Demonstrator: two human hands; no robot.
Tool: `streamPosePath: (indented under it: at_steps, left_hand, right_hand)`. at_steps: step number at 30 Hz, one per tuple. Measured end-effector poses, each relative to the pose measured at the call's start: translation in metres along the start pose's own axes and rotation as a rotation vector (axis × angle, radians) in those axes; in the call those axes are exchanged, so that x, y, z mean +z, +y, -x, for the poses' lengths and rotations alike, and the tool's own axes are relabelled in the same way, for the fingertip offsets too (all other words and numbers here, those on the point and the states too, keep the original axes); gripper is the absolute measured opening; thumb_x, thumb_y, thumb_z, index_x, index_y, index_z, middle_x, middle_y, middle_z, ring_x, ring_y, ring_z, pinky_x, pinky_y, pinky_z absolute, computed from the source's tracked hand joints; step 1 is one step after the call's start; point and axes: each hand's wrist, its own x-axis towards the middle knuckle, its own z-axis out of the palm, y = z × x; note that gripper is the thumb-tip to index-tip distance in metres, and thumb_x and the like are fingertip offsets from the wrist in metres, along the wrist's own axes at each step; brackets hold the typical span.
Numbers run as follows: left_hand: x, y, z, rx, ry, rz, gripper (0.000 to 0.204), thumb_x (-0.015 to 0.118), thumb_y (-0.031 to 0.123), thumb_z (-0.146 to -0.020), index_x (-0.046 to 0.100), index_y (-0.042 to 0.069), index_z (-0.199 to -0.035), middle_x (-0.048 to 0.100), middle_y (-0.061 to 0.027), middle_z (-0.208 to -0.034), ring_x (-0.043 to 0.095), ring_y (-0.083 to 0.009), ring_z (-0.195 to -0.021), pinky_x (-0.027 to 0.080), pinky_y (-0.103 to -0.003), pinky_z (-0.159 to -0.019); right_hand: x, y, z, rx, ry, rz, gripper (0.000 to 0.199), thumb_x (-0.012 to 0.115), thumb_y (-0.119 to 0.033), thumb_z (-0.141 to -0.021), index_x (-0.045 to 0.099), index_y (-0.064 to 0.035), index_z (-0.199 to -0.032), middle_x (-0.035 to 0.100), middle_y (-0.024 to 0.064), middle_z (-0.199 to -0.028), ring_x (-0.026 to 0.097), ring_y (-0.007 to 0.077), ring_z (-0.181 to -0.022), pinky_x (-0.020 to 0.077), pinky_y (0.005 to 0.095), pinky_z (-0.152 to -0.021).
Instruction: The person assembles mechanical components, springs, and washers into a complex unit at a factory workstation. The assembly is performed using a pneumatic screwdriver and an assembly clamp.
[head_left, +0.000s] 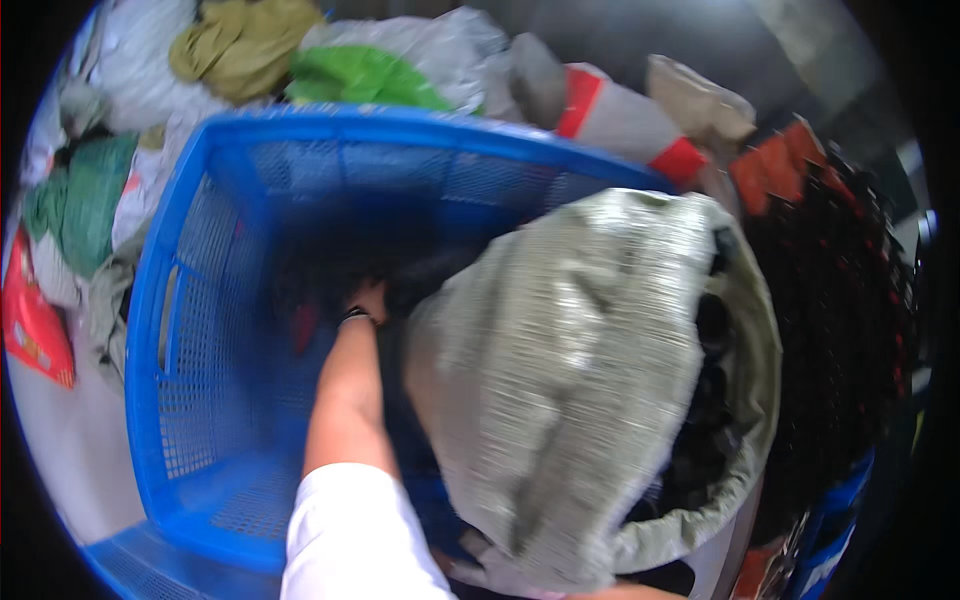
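Observation:
My left arm reaches down into a large blue plastic crate (205, 330) with meshed walls. At its bottom my left hand (370, 298), with a dark band at the wrist, is among dark items too shadowed and blurred to name; its fingers cannot be made out. A pale grey-green woven sack (570, 370) leans over the crate's right side. Its open mouth faces right and shows several black rounded items (712, 385) inside. At the lower edge, a strip of my right forearm (625, 592) shows under the sack; the right hand's fingers are hidden.
Behind the crate lie crumpled bags, among them a green bag (365, 78) and an olive sack (245, 48). A red package (35, 315) lies at far left. To the right is a big heap of dark items (825, 310). Another blue crate (150, 565) borders the lower left.

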Motion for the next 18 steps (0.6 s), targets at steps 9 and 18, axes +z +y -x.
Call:
streamPosePath:
  at_steps: [9,18]
  left_hand:
    - [-0.316,0.088,0.123,0.561,1.311,0.513,0.04,0.056,0.001,-0.091,0.055,0.002,-0.131,0.058,-0.0127,-0.13,0.054,-0.026,-0.119,0.041,-0.036,-0.103]
    - [-0.314,0.501,0.472,1.692,0.887,0.264,0.017,0.068,0.004,-0.08,0.069,0.006,-0.097,0.062,-0.0115,-0.107,0.057,-0.0288,-0.103,0.045,-0.041,-0.093]
  right_hand:
    - [0.0,-0.001,0.083,-0.098,0.299,0.345,0.043,0.045,-0.02,-0.094,0.049,-0.0088,-0.136,0.055,0.022,-0.126,0.053,0.0389,-0.119,0.0411,0.0477,-0.103]
    - [-0.05,-0.108,0.187,-0.179,0.277,0.406,0.014,0.06,-0.028,-0.08,0.061,-0.0154,-0.086,0.061,0.0034,-0.083,0.059,0.0254,-0.087,0.0447,0.0427,-0.077]
